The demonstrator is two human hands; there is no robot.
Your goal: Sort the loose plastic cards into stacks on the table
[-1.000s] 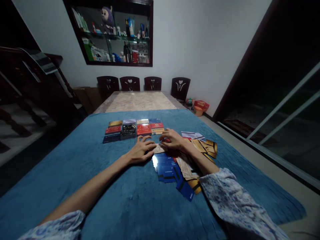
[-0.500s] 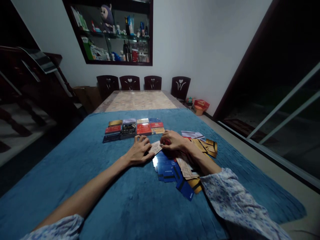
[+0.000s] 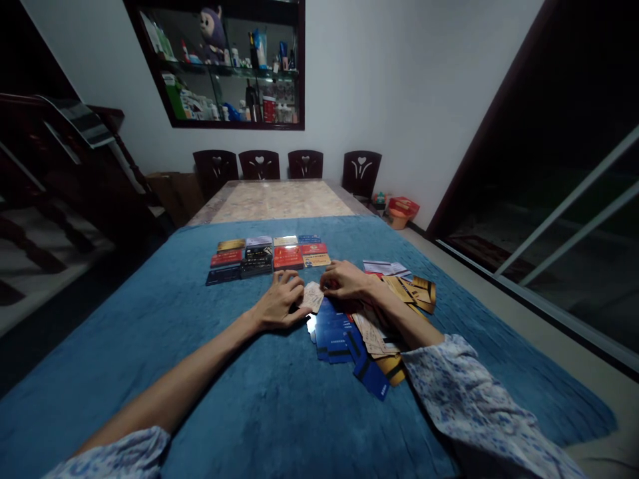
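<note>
A loose heap of cards (image 3: 359, 329), blue, gold and beige, lies on a blue cloth (image 3: 239, 392) that covers the near part of the table. My left hand (image 3: 279, 303) and my right hand (image 3: 347, 281) both pinch a beige card (image 3: 313, 296) lifted at the heap's left edge. Beyond the hands, sorted cards (image 3: 267, 256) lie in neat rows, red, blue, black and gold.
The bare marble tabletop (image 3: 279, 199) runs beyond the cloth to several dark chairs (image 3: 259, 165) at the wall. A glass wall cabinet (image 3: 224, 63) holds bottles and a plush toy. Stairs are at left, a sliding glass door at right, and a red basket (image 3: 403, 209) stands on the floor.
The beige card has been lifted off the cloth and tilted up between both hands. My hands have drawn slightly closer together.
</note>
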